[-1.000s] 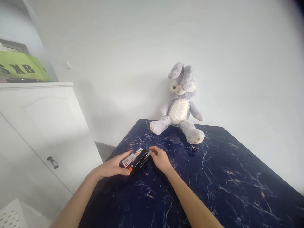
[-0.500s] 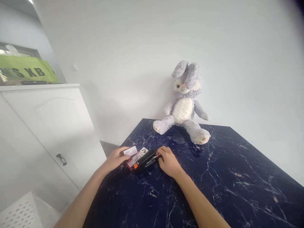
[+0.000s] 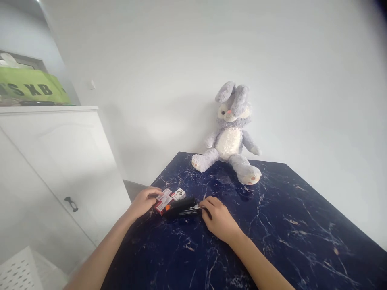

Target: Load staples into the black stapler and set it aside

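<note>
My left hand (image 3: 144,203) is at the left of a small cluster of objects, its fingers reaching over the edge of a red-and-white printed box (image 3: 164,195). Thumb and forefinger are apart there, without a grip on the box. A second small white box (image 3: 178,194) with a dark picture lies beside it. In front of them rests a black stapler (image 3: 183,207) with an orange patch at its left end and a metal strip along its near side. My right hand (image 3: 216,213) pinches the stapler's right end; the fingertips are partly hidden.
A grey plush rabbit (image 3: 229,143) sits at the back of the dark blue marbled table (image 3: 272,225), against the wall. Left of the table stands a white cabinet (image 3: 57,161) with a green bag (image 3: 30,86) on top. A white perforated bin (image 3: 18,274) is at lower left.
My left hand has set the red-and-white box down among the others and loosened its fingers. The stapler has turned a little flatter under my right hand. The view has shifted slightly.
</note>
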Action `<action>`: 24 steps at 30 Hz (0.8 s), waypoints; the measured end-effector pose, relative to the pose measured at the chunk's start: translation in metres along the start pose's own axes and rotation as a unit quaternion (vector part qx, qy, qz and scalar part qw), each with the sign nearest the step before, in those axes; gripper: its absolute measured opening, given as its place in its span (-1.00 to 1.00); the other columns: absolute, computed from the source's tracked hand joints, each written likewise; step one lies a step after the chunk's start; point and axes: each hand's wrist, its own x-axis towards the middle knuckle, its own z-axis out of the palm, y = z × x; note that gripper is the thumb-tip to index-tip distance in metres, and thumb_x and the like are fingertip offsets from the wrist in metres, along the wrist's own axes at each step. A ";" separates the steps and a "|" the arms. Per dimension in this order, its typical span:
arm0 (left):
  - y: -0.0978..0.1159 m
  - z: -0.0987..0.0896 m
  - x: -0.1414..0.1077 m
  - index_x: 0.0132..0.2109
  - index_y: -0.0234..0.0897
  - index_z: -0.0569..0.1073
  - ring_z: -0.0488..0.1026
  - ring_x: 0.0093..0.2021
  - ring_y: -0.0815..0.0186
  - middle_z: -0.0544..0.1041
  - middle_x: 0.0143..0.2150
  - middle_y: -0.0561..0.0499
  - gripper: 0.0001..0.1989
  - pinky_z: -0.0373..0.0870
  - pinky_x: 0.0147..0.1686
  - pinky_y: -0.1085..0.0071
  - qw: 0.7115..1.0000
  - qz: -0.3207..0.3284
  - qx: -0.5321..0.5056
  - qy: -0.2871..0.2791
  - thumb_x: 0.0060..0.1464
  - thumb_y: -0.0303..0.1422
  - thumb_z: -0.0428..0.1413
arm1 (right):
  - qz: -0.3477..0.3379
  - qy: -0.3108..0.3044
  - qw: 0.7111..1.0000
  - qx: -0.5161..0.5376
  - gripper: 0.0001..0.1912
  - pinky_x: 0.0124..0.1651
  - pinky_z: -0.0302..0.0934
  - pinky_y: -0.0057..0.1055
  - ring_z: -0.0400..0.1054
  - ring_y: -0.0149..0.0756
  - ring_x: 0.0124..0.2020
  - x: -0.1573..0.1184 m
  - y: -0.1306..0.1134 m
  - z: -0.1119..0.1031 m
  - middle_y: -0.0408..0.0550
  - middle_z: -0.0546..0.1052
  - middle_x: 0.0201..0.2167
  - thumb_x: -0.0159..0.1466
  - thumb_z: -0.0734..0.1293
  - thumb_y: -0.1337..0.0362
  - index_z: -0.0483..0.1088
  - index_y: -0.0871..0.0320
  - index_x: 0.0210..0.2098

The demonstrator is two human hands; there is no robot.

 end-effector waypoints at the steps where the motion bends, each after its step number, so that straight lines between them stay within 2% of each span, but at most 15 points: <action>1: 0.004 0.000 -0.002 -0.15 -0.16 0.61 0.46 0.04 0.06 0.51 0.09 -0.04 -0.73 0.41 -0.01 0.20 1.000 0.000 0.009 0.004 0.04 -0.33 0.06 | 0.006 0.002 1.000 0.013 -0.74 -0.05 0.27 -0.28 0.35 -0.20 -0.13 -0.002 0.001 -0.002 -0.04 0.46 -0.18 0.30 0.19 0.45 0.41 0.05 -0.12; 5: 0.020 0.010 -0.010 0.04 -0.10 0.54 0.46 0.01 0.11 0.53 0.03 -0.05 -0.66 0.38 0.02 0.20 0.995 0.069 0.065 -0.009 0.22 -0.22 -0.01 | 0.048 0.010 0.995 0.081 -0.81 -0.12 0.30 -0.32 0.42 -0.25 -0.21 -0.001 0.003 -0.006 -0.09 0.51 -0.21 0.34 0.19 0.36 0.42 0.03 -0.18; 7: 0.023 0.017 -0.012 0.09 -0.10 0.52 0.42 0.08 0.12 0.51 0.08 -0.07 -0.65 0.35 0.07 0.21 0.990 0.112 0.082 -0.008 0.24 -0.21 -0.01 | 0.081 0.025 0.990 0.110 -0.84 -0.11 0.31 -0.31 0.44 -0.25 -0.21 0.001 0.005 -0.006 -0.11 0.54 -0.21 0.35 0.21 0.29 0.43 0.02 -0.19; 9: 0.022 0.022 -0.009 0.13 -0.09 0.49 0.39 0.13 0.11 0.48 0.13 -0.08 -0.63 0.33 0.11 0.22 0.989 0.124 0.082 -0.004 0.24 -0.20 0.01 | 0.117 0.043 0.983 0.134 -0.84 -0.07 0.33 -0.29 0.46 -0.24 -0.19 0.002 0.007 -0.006 -0.11 0.56 -0.19 0.34 0.25 0.23 0.44 0.00 -0.14; 14: 0.020 0.032 0.005 0.15 -0.07 0.49 0.46 0.06 0.10 0.55 0.03 -0.06 -0.56 0.37 0.02 0.29 0.993 0.051 0.106 -0.009 0.20 -0.06 0.05 | 0.170 0.069 0.963 0.195 -0.74 -0.08 0.34 -0.29 0.49 -0.22 -0.21 0.002 0.011 -0.008 -0.10 0.60 -0.19 0.30 0.30 0.10 0.46 0.00 -0.06; 18: 0.014 0.029 0.010 0.18 -0.14 0.46 0.36 0.18 0.07 0.48 0.16 -0.09 -0.57 0.24 0.15 0.21 0.990 0.012 0.127 0.056 0.24 -0.16 -0.01 | 0.195 0.101 0.953 0.210 -0.74 -0.06 0.34 -0.29 0.50 -0.21 -0.19 0.002 0.012 -0.010 -0.10 0.61 -0.22 0.30 0.30 0.06 0.48 0.01 -0.11; 19: 0.011 0.027 0.010 0.15 -0.21 0.48 0.36 0.18 0.03 0.47 0.17 -0.14 -0.58 0.22 0.16 0.16 0.988 -0.005 0.133 0.072 0.24 -0.19 -0.03 | 0.198 0.101 0.952 0.211 -0.74 -0.06 0.34 -0.29 0.50 -0.21 -0.20 0.002 0.012 -0.010 -0.10 0.61 -0.23 0.29 0.30 0.06 0.49 0.02 -0.11; 21: 0.004 0.022 0.010 -0.04 -0.29 0.58 0.41 0.11 -0.04 0.54 0.06 -0.21 -0.62 0.25 0.12 0.10 0.986 -0.033 0.142 0.078 0.21 -0.22 -0.02 | 0.196 0.094 0.953 0.210 -0.74 -0.07 0.34 -0.29 0.50 -0.21 -0.21 0.002 0.012 -0.010 -0.10 0.62 -0.23 0.29 0.30 0.07 0.49 0.02 -0.12; 23: 0.000 0.019 0.008 -0.22 -0.27 0.63 0.48 0.02 -0.02 0.60 -0.06 -0.18 -0.66 0.31 0.05 0.15 0.987 -0.040 0.141 0.060 0.17 -0.20 0.00 | 0.192 0.086 0.955 0.209 -0.76 -0.09 0.34 -0.29 0.51 -0.22 -0.22 0.002 0.012 -0.009 -0.11 0.62 -0.24 0.29 0.30 0.09 0.50 0.02 -0.14; 24: 0.000 0.019 0.007 -0.24 -0.24 0.63 0.50 -0.01 0.02 0.62 -0.08 -0.14 -0.67 0.33 0.03 0.21 0.989 -0.038 0.136 0.050 0.17 -0.19 0.00 | 0.191 0.082 0.956 0.209 -0.77 -0.10 0.35 -0.30 0.51 -0.22 -0.23 0.002 0.012 -0.009 -0.11 0.62 -0.24 0.28 0.31 0.10 0.50 0.02 -0.14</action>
